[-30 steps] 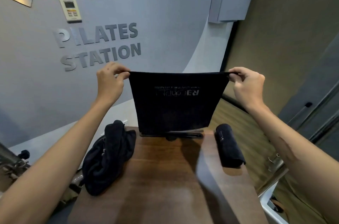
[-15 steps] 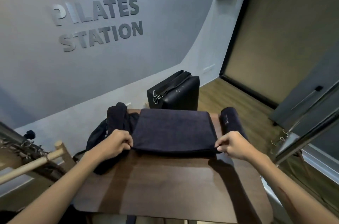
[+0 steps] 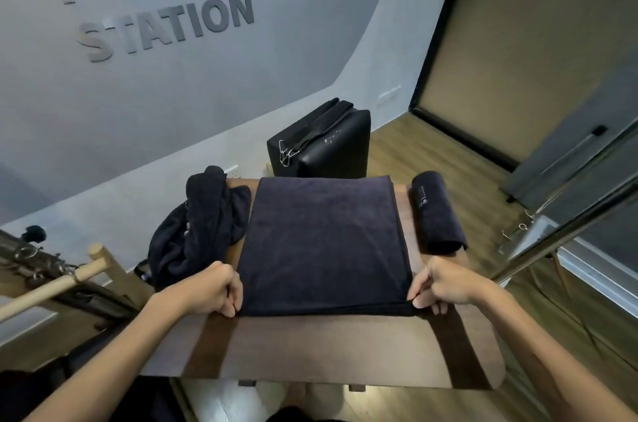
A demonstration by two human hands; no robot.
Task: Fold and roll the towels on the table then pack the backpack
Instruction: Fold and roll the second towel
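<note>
On top of a dark brown wooden table (image 3: 321,349) a folded navy towel (image 3: 324,242) lies flat dead center, running from the far edge at 12 o'clock down toward the person. Left hand (image 3: 210,290) is at about 8 o'clock of it, fingers curled in and pinching the near left corner; right hand (image 3: 445,285) at 4 o'clock does the same on the near right corner, thumb and fingers closed on the cloth edge. Both forearms come in from the bottom corners and throw dark shadow stripes across the tabletop.

At 2 o'clock from the flat one sits a rolled towel (image 3: 436,211), just beside it but not touching, lying near the table's right edge. At 10 o'clock there's a crumpled dark heap (image 3: 196,224) hanging partly off the left edge, touching the folded towel's left side; can't tell how much of it is towel and how much is bag.

Room stuff: behind the table at 12 o'clock a black boxy case (image 3: 321,142) with straps and metal clips stands on the wood-look floor (image 3: 414,152). Grey wall (image 3: 172,104) has raised letters reading PILATES STATION (image 3: 162,3). A wooden dowel (image 3: 51,290) on a frame pokes in at 9 o'clock, and a glass door with a metal frame (image 3: 566,214) is off at 3 o'clock
</note>
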